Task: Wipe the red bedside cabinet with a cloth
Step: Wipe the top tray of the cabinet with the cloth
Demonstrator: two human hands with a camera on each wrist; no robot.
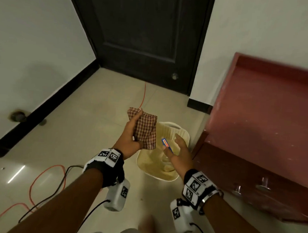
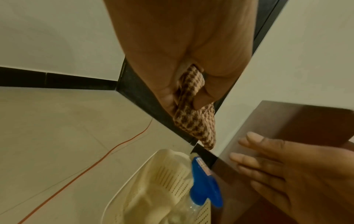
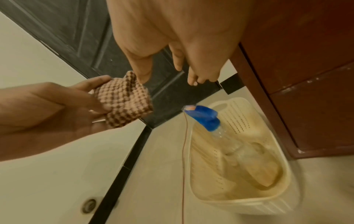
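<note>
Head view. The left hand [image 1: 130, 136] grips a folded red-and-cream checked cloth [image 1: 145, 129], thumb and fingers curled round it, raised over the tiled floor [image 1: 76, 129]. The right hand [image 1: 179, 150] is empty, its fingers straight and spread, held above a cream perforated basket [image 1: 181, 134] on the floor. A spray bottle [image 1: 166, 144] with a blue trigger head stands in the basket. The red bedside cabinet [image 1: 261, 123] stands at right, just beside the basket, with metal handles on its near drawer front. A dark door [image 1: 142, 34] closes the far wall; an orange cable [image 1: 43, 172] and a black one lie at near left.

Left wrist view. The left hand [image 2: 182, 53] pinches the cloth [image 2: 197, 119], whose free end hangs down. The right hand [image 2: 298, 169] shows at right with fingers extended, seen against the cabinet [image 2: 306, 119]. The bottle [image 2: 205, 186] rises from the basket [image 2: 168, 171] below.

Right wrist view. The right hand [image 3: 172, 37] hangs with its fingers loosely extended, holding nothing. The left hand [image 3: 57, 109] holds the cloth [image 3: 124, 101] at left. The bottle [image 3: 203, 115] leans in the basket [image 3: 239, 159], beside the cabinet [image 3: 306, 75].
</note>
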